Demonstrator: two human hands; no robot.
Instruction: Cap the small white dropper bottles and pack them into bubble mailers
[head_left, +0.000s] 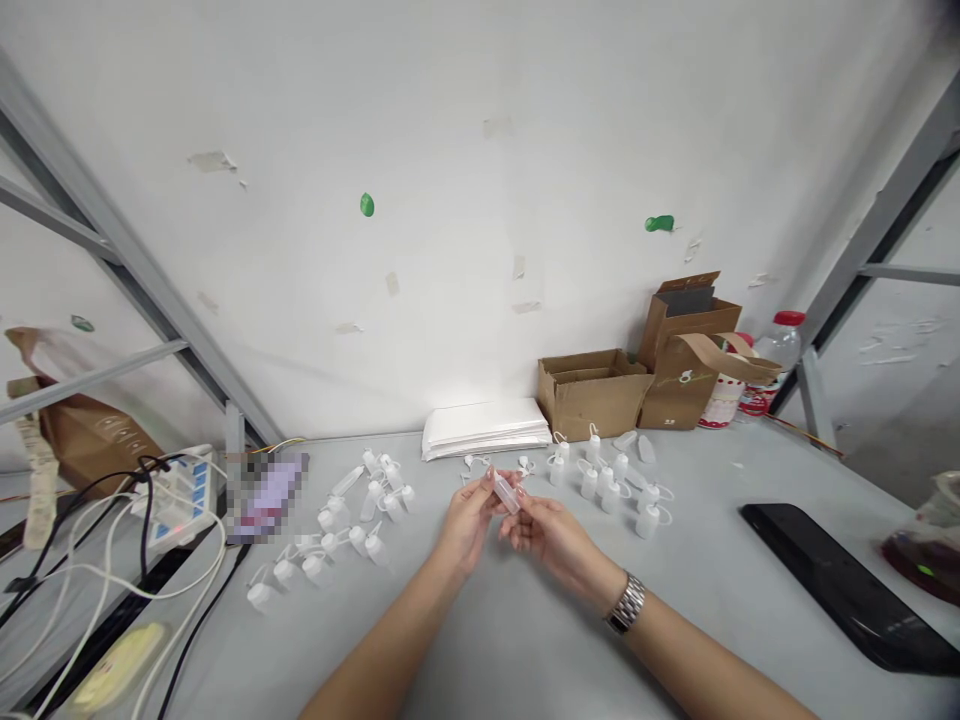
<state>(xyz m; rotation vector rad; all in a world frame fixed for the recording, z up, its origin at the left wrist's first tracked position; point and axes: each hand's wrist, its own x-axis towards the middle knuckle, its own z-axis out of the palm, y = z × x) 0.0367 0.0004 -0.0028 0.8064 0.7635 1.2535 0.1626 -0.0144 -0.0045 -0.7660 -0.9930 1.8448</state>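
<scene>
Left hand (466, 515) and right hand (551, 535) pinching one clear bottle (507, 493) above counter (517, 640). Loose fingertips could drop it, toppling white bottles (589, 484) near back edge.

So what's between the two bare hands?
In the head view, a small translucent plastic bottle lies between the left hand and the right hand, held by both.

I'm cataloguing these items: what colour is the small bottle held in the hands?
The small bottle is translucent whitish, seen best in the head view.
</scene>
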